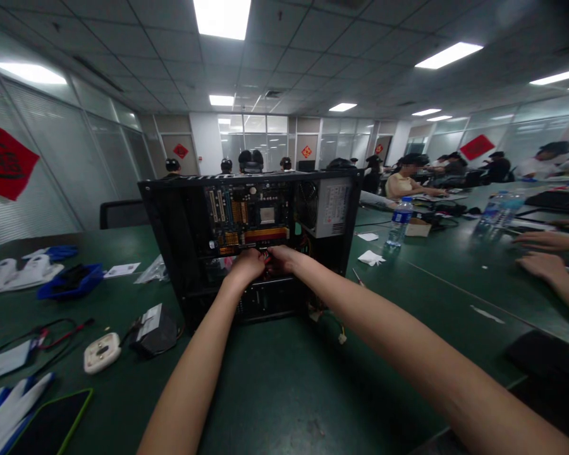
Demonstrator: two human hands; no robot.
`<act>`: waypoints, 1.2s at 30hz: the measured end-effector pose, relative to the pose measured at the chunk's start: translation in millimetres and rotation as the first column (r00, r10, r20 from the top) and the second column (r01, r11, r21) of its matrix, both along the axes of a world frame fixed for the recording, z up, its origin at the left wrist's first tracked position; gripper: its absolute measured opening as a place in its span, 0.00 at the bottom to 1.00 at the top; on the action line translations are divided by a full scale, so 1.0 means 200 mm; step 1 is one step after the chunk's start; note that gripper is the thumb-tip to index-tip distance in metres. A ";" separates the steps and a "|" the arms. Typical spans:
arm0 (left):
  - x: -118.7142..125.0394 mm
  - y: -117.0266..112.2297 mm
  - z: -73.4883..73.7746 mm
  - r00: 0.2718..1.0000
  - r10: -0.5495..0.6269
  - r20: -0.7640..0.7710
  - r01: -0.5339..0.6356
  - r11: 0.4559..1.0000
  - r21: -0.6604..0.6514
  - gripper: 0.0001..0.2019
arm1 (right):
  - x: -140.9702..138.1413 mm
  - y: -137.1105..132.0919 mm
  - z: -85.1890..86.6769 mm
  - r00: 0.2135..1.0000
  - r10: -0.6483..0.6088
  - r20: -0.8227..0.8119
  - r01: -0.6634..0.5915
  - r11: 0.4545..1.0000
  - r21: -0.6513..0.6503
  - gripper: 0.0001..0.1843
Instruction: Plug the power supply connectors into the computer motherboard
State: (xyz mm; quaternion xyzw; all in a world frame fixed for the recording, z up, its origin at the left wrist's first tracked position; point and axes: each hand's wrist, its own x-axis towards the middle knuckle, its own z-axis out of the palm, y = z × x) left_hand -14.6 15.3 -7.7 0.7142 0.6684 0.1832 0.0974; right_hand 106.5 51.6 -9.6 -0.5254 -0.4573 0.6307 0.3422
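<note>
A black computer case (pixel 171 253) stands on the table with its side open toward me. Inside it are a motherboard (pixel 246 218) with a bare square processor (pixel 267 215) and, at the upper right, a grey power supply (pixel 332 207). My left hand (pixel 247 264) and my right hand (pixel 284 259) meet inside the case, just below the motherboard. Fingers of both are bent close together around thin cables that are partly hidden; exactly what each pinches I cannot make out. A loose cable with a white connector (pixel 342 339) hangs out by the case's lower right.
On the left of the green table (pixel 275 392) lie a blue tray (pixel 71 282), a black boxy part (pixel 154 332), a white square device (pixel 102 352), gloves and a phone (pixel 52 422). A water bottle (pixel 399 222) and crumpled tissue (pixel 372 258) are at right. Another person's hands (pixel 545 256) rest farther right.
</note>
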 end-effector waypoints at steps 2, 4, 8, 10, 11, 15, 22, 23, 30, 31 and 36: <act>0.00 -0.01 0.01 1.000 0.008 -0.003 -0.008 1.000 0.003 0.18 | 0.02 0.00 0.00 0.999 0.031 0.043 -0.030 1.000 -0.008 0.17; 0.00 -0.01 0.01 1.000 0.008 -0.005 -0.008 1.000 0.005 0.18 | 0.05 0.00 0.00 0.994 0.057 0.096 -0.058 0.998 0.008 0.19; 0.00 -0.02 0.01 1.000 0.015 -0.011 -0.015 1.000 0.011 0.18 | 0.08 0.00 -0.02 0.971 0.067 0.230 -0.093 0.990 0.104 0.19; 0.00 -0.02 0.01 1.000 0.027 -0.016 -0.026 1.000 0.010 0.19 | 0.09 0.01 -0.03 0.950 0.061 0.306 -0.117 0.979 0.169 0.19; 0.01 -0.02 0.01 0.999 0.032 -0.018 -0.032 0.999 0.010 0.19 | 0.10 0.01 -0.04 0.937 0.055 0.345 -0.131 0.971 0.200 0.20; 0.02 -0.03 0.02 0.999 0.035 -0.030 -0.034 0.999 0.016 0.18 | 0.11 0.04 -0.05 0.876 0.043 0.480 -0.199 0.940 0.279 0.23; 0.04 -0.05 0.03 0.997 0.020 -0.076 -0.017 0.999 0.050 0.18 | 0.10 0.07 -0.05 0.730 -0.140 0.669 -0.259 0.849 0.461 0.23; 0.05 -0.06 0.04 0.993 0.033 -0.111 -0.025 0.997 0.072 0.18 | 0.10 0.06 -0.04 0.714 -0.167 0.680 -0.268 0.832 0.486 0.23; 0.11 -0.14 0.08 0.932 0.120 -0.343 -0.030 0.966 0.257 0.18 | 0.11 -0.03 0.00 0.577 -0.408 0.707 -0.351 0.658 0.666 0.28; 0.11 -0.14 0.08 0.934 0.115 -0.337 -0.028 0.967 0.252 0.18 | 0.11 -0.04 0.01 0.582 -0.417 0.698 -0.352 0.645 0.679 0.28; 0.11 -0.12 0.07 0.957 0.043 -0.288 0.006 0.986 0.169 0.18 | 0.12 -0.06 0.01 0.615 -0.380 0.691 -0.404 0.601 0.689 0.24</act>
